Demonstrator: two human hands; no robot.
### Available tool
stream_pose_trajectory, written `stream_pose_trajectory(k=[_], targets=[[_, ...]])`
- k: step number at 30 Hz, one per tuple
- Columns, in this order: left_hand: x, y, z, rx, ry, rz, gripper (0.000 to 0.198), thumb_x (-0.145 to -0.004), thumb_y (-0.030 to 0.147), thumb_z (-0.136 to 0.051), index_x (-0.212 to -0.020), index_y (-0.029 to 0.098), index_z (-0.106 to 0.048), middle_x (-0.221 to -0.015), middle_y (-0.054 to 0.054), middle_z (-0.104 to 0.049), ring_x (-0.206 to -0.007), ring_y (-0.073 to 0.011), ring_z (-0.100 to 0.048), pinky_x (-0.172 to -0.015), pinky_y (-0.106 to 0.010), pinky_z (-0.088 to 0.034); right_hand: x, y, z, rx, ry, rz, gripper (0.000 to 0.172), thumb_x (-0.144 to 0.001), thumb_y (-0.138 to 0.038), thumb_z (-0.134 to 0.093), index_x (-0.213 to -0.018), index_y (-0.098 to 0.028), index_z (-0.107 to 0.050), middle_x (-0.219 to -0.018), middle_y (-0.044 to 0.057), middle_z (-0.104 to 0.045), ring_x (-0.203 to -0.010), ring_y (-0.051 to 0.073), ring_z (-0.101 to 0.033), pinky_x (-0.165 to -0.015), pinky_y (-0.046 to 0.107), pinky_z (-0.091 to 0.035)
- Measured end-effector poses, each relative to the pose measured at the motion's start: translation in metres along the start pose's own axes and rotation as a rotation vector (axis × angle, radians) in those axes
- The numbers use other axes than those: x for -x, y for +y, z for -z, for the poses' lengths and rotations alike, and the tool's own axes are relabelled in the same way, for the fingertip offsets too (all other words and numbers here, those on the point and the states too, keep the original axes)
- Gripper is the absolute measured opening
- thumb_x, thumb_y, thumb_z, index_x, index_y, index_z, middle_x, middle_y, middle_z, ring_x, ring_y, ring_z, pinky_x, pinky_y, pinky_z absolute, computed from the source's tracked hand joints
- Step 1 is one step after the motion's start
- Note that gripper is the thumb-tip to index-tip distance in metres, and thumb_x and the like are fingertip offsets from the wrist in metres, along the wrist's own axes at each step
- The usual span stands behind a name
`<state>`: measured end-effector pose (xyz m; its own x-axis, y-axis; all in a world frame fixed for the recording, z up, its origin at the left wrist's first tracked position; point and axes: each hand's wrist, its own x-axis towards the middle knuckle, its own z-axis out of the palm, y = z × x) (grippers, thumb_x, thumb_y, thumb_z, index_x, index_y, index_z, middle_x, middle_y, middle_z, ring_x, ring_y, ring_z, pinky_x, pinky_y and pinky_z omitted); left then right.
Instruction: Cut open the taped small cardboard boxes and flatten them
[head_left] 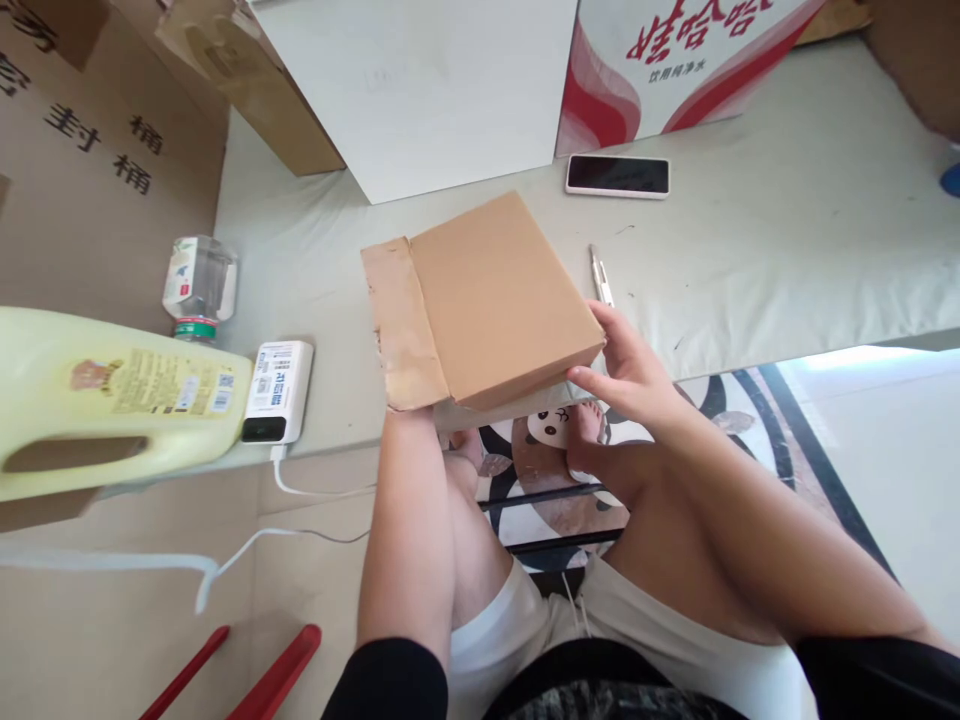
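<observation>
A flat brown cardboard box (487,300) with a torn flap on its left side is held over the near edge of the grey table (787,240). My right hand (626,370) grips the box's right near corner, thumb underneath and fingers along the side. My left hand is hidden under the box's flap; only my left forearm (405,520) shows, rising to the box's underside. A small utility knife (600,278) lies on the table just beyond my right hand.
A phone (617,175) lies face up farther back. A white power bank (277,391) with a cable, a clear plastic bottle (196,285) and a yellow jug (105,395) lie at the left. Big cartons (97,130) stand behind. Red handles (255,680) show at the bottom left.
</observation>
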<state>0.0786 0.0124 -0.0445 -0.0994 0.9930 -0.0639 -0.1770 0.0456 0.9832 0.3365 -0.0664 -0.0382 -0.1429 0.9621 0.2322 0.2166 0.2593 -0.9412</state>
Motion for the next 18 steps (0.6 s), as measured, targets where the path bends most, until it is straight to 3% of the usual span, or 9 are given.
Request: stream_pose_trajectory(k=[3,6,8,12,18], targets=[[0.004,0.014,-0.002,0.27,0.031,0.081,0.037,-0.088,0.059,-0.06,-0.093,0.023,-0.067,-0.103,-0.004,-0.075,-0.109,-0.0259,-0.071,-0.086,-0.041,-0.059,-0.003,0.002,0.0,0.107,0.029,-0.039,0.067,-0.088,-0.052,-0.071,-0.147,-0.029,-0.048,-0.152,0.011,-0.056,-0.142,0.031,-0.053,-0.121,0.056,-0.042],[0.007,0.028,-0.001,0.386,0.035,0.027,0.046,-0.08,0.067,-0.06,-0.083,0.022,-0.064,-0.097,-0.009,-0.074,-0.114,-0.0302,-0.069,-0.088,-0.041,-0.059,-0.005,0.002,0.002,0.207,0.01,-0.084,0.066,-0.086,-0.05,-0.071,-0.144,-0.026,-0.052,-0.148,0.014,-0.059,-0.139,0.035,-0.054,-0.117,0.06,-0.043],[0.007,0.032,0.001,0.366,0.067,0.016,0.044,-0.075,0.065,-0.066,-0.084,0.022,-0.065,-0.096,-0.009,-0.074,-0.113,-0.0299,-0.069,-0.089,-0.039,-0.058,-0.005,0.003,0.002,0.241,-0.024,-0.099,0.064,-0.086,-0.047,-0.07,-0.143,-0.024,-0.053,-0.149,0.015,-0.058,-0.14,0.036,-0.053,-0.117,0.062,-0.043],[0.007,0.028,0.005,0.219,0.136,0.063,0.032,-0.063,0.038,-0.083,-0.085,0.023,-0.066,-0.093,-0.005,-0.074,-0.098,-0.0249,-0.072,-0.081,-0.033,-0.059,-0.005,0.007,0.001,0.171,-0.031,-0.149,0.063,-0.086,-0.045,-0.068,-0.145,-0.026,-0.051,-0.149,0.016,-0.057,-0.139,0.036,-0.055,-0.113,0.062,-0.047],[0.002,0.009,0.005,0.07,0.139,0.174,0.036,-0.071,0.049,-0.085,-0.086,0.022,-0.066,-0.088,-0.005,-0.074,-0.083,-0.0227,-0.073,-0.07,-0.034,-0.061,-0.006,0.005,-0.001,-0.03,-0.057,-0.167,0.063,-0.093,-0.063,-0.058,-0.145,-0.028,-0.05,-0.152,0.015,-0.055,-0.136,0.033,-0.058,-0.113,0.057,-0.048]])
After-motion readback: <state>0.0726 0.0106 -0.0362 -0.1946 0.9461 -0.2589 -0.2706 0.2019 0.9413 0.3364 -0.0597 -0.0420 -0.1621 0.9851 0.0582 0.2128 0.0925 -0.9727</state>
